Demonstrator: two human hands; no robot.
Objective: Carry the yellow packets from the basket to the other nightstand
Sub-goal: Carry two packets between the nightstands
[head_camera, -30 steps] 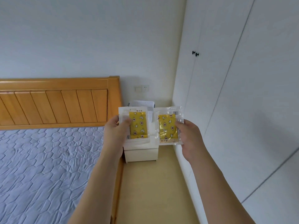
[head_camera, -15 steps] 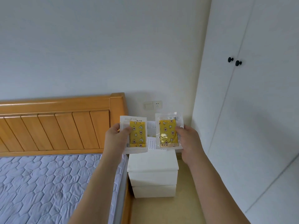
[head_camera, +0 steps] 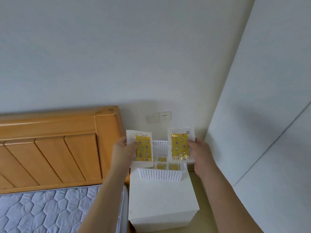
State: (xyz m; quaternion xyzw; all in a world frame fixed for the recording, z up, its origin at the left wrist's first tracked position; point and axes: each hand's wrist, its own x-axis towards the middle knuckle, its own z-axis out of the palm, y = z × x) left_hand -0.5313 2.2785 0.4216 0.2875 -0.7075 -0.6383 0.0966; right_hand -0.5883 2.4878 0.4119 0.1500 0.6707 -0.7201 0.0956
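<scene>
Now, taking the white basket (head_camera: 160,174) as the landmark: far to its left runs the wooden headboard (head_camera: 55,148), with the quilted blue-grey mattress (head_camera: 50,211) below it. Closer in, just left of the basket and raised above its left end, the left hand (head_camera: 123,151) pinches a yellow packet (head_camera: 143,148) by its left edge, thumb on the front and fingers behind, so the packet stands upright facing the camera. The basket itself is a perforated plastic tub sitting on the back part of the white nightstand (head_camera: 161,199), close to the wall. Inside it lie more yellow packets (head_camera: 161,163), flat on the bottom, partly hidden by the two held ones; how many is hard to tell. On the wall above the basket sit a switch and socket plate (head_camera: 159,117). Above the basket's right end, the right hand (head_camera: 201,153) pinches a second yellow packet (head_camera: 180,146) by its right edge, also upright. Further right of the basket stands the white wardrobe (head_camera: 260,123).
</scene>
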